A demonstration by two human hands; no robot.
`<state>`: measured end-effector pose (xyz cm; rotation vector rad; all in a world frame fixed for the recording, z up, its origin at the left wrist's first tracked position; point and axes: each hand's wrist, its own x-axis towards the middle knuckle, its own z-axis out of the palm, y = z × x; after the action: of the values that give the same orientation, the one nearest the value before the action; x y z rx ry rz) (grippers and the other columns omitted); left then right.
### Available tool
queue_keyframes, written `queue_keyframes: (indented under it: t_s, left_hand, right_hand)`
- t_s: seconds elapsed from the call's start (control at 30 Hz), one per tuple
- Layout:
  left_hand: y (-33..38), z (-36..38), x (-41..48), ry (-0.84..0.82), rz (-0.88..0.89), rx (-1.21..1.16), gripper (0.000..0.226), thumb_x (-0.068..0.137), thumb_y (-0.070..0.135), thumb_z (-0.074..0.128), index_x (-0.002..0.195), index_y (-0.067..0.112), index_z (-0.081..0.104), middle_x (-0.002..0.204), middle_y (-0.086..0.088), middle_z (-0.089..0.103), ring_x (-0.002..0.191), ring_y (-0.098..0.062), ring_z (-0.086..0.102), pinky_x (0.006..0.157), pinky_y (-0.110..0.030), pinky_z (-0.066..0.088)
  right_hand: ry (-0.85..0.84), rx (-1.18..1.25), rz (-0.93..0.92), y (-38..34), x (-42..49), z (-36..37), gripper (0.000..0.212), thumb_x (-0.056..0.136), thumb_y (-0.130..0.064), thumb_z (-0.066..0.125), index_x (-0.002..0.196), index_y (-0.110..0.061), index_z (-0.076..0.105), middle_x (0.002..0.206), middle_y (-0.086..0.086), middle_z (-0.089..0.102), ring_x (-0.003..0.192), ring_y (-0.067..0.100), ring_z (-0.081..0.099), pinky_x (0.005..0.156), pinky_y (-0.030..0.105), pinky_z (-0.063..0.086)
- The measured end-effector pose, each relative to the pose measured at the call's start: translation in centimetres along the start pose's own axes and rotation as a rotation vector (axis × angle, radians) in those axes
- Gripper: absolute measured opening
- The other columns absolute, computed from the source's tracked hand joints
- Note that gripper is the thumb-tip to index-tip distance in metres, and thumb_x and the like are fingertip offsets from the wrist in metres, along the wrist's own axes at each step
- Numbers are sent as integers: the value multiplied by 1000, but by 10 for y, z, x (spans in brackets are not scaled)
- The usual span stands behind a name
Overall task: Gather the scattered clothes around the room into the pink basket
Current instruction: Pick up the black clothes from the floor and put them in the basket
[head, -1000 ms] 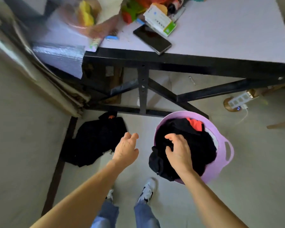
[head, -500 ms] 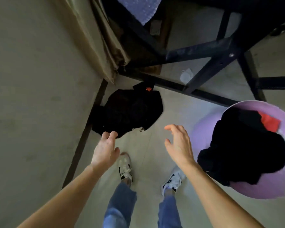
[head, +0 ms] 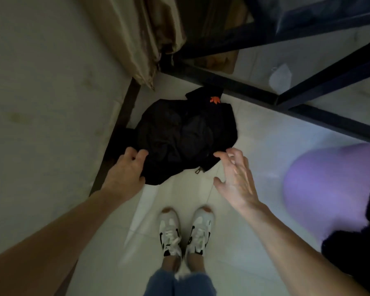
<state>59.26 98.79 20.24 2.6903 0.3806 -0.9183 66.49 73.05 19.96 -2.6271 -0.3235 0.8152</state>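
Fingers (head: 236,160) near jacket (head: 186,133); clothes (head: 355,259) in basket (head: 316,180)

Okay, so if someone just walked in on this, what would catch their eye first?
A crumpled black jacket with an orange logo lies on the floor by the wall. The left hand and right hand, both open, frame its near edge. At the right edge sits the pink basket, dark clothes inside.

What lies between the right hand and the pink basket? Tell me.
Only bare pale floor tile separates the right hand from the pink basket, as the head view shows.
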Motion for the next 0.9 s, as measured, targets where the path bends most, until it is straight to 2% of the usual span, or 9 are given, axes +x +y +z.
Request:
queue_keyframes:
  t_s: [0.17,0.37,0.5,0.6,0.67,0.8,0.9]
  left_hand:
    - [-15,46,70,-54,61,52,83,77,23,73,143,22,22,141,-11,23,120,-36,41,94,-46,49]
    - [-34,93,134,-58,-19,10,115,64,38,83,147,36,3,154,-6,-3,137,-42,15,99,-56,40]
    - [-46,131,162,-192,-48,35,136,56,41,88,144,42,-17,154,-1,-27,143,-43,-5,103,-60,37]
    - [-52,158,172,-236,-14,116,142,57,36,89,142,42,-23,148,-3,-38,143,-44,-10,104,-58,38]
    - [-55,173,180,-225,-6,152,129,64,27,86,145,39,-14,149,-6,-35,142,-46,-4,106,-54,39]
    - [-47,184,191,-58,42,161,72,80,1,63,136,31,30,147,-12,5,123,-38,31,100,-40,44]
    - [-39,190,185,10,132,170,58,80,-2,58,130,25,44,139,-11,25,114,-32,39,93,-37,49]
  right_hand:
    - [-79,-148,-56,11,67,56,86,75,-21,76,145,-31,28,155,7,9,137,33,21,106,48,38]
    - [-184,-299,-104,20,156,96,114,69,-27,81,148,-41,0,157,4,-16,143,41,-1,108,61,27]
    - [-242,-379,-85,33,209,115,127,65,-28,85,146,-45,-11,155,5,-28,143,44,-10,107,67,20]
    - [-290,-390,-23,47,233,130,131,63,-32,87,145,-48,-15,155,5,-31,142,45,-13,106,69,19]
    - [-315,-372,-14,53,241,144,130,62,-32,87,146,-48,-11,156,1,-28,143,44,-14,106,70,19]
    - [-303,-322,-88,59,234,167,115,64,-28,86,147,-41,7,158,-6,-13,145,37,-9,108,67,24]
    - [-333,-356,-141,64,223,174,111,66,-32,84,147,-40,8,157,-9,-16,145,34,-11,109,65,21]
